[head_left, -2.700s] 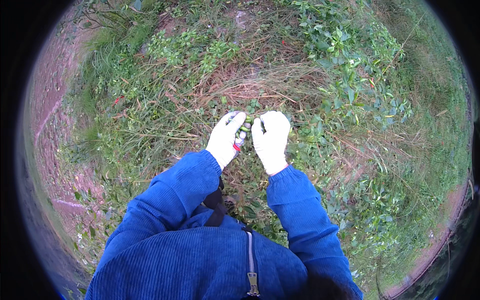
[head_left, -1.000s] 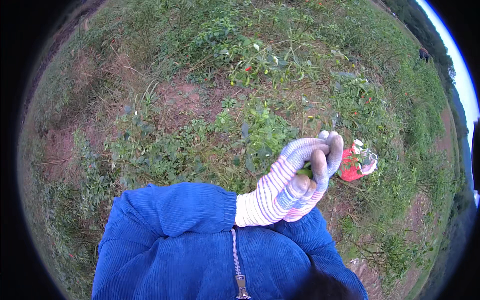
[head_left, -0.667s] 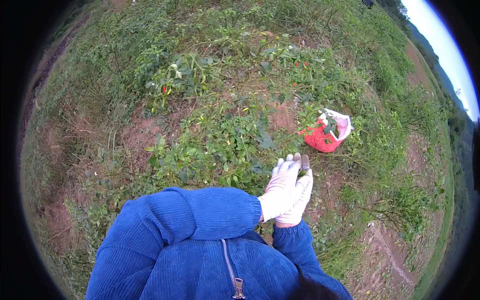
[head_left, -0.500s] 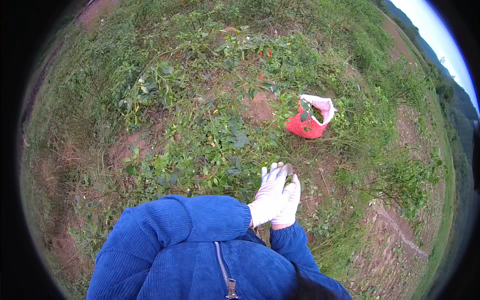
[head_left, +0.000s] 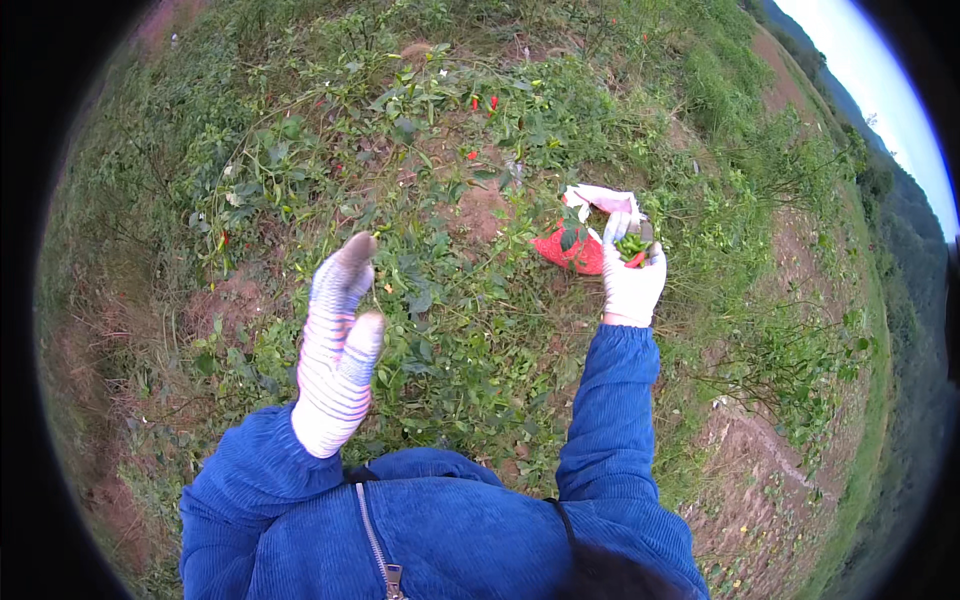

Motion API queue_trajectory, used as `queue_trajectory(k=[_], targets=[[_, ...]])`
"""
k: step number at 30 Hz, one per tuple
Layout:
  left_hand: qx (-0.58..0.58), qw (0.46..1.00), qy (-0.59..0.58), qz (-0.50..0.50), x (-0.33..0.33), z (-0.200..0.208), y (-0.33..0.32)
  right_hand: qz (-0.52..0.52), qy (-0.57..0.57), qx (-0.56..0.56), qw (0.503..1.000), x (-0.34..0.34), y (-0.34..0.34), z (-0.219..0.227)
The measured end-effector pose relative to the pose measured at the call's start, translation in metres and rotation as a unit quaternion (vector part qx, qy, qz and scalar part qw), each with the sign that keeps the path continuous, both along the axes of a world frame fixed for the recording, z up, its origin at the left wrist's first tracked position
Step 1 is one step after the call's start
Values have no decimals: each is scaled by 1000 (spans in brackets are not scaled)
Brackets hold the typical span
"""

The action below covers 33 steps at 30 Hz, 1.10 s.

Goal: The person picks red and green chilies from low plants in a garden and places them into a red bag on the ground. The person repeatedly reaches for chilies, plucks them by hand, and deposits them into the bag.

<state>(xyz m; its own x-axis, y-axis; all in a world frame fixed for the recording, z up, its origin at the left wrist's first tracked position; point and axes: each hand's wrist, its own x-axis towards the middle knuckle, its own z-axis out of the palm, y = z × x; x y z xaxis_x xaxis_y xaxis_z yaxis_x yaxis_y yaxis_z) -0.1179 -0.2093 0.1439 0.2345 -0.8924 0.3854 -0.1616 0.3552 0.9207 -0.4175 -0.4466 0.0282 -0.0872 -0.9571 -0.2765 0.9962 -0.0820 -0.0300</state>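
Note:
My right hand (head_left: 632, 285), in a pale striped glove with grey fingertips, is cupped around several green chili peppers (head_left: 630, 243) and a red one (head_left: 636, 260). It is held at the right side of a red sack (head_left: 575, 250) with a white inner lining, partly covering the sack's mouth. My left hand (head_left: 338, 355), gloved alike, is raised over the plants on the left. Its fingers stretch upward with the thumb apart, and nothing shows in it.
Low chili plants (head_left: 420, 290) spread in front of me. Red chilies (head_left: 484, 103) hang on a plant farther off. Bare soil (head_left: 480, 213) shows left of the sack, and a strip of brown earth (head_left: 775, 445) lies at the right. Grass surrounds the plants.
My hands, pressed together before, have parted. The right has moved up and right to the sack, with peppers now showing in it. The left has swung out to the left.

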Motion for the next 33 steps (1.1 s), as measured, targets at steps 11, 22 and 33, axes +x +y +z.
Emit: queue_trajectory(k=[11,22,33], targets=[[-24,897,-113,427,146,32,164,-29,864,233,445,-141,-96,-106],[60,783,-60,616,175,-5,300,-18,394,-71,916,-5,-26,44],[2,578,223,785,88,-90,444,217,445,-842,214,339,257,98]])
